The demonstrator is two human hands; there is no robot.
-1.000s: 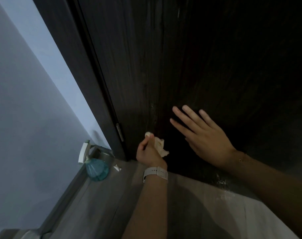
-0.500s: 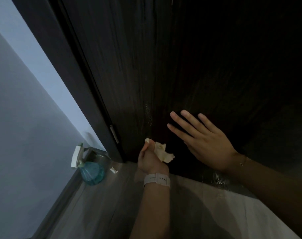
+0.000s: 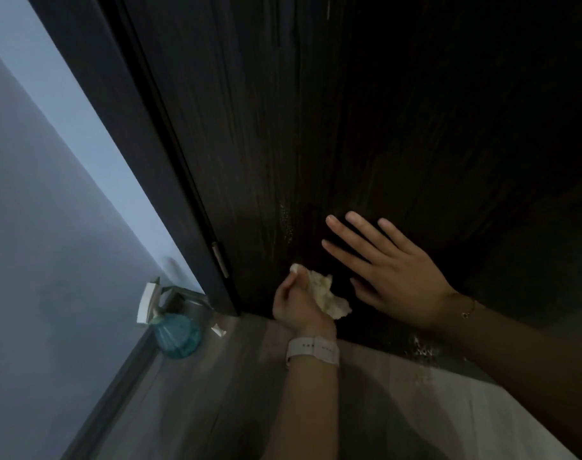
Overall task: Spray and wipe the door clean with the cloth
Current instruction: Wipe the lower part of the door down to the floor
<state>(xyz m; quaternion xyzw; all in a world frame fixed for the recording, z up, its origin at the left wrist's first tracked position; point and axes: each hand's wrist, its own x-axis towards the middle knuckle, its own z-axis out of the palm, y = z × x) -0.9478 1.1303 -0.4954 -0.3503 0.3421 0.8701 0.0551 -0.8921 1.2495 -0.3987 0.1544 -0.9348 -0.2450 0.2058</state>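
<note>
Dark wood door (image 3: 349, 127): gripping crumpled cloth (image 3: 326, 295) in left hand (image 3: 299, 307), pressing right hand (image 3: 392, 277) flat, fingers spread.

Grey wall (image 3: 33, 227), wood-look floor (image 3: 196, 400)

Door: the dark wood-grain door (image 3: 366, 127) fills most of my view, standing upright, with pale speckled streaks low on its face near the hinge edge.
Cloth: a small crumpled cream cloth (image 3: 326, 295), bunched against the door's bottom part, just above the floor.
Spray bottle: my teal spray bottle (image 3: 176, 333) with its white trigger head stands upright on the floor by the wall, apart from the door's edge.
</note>
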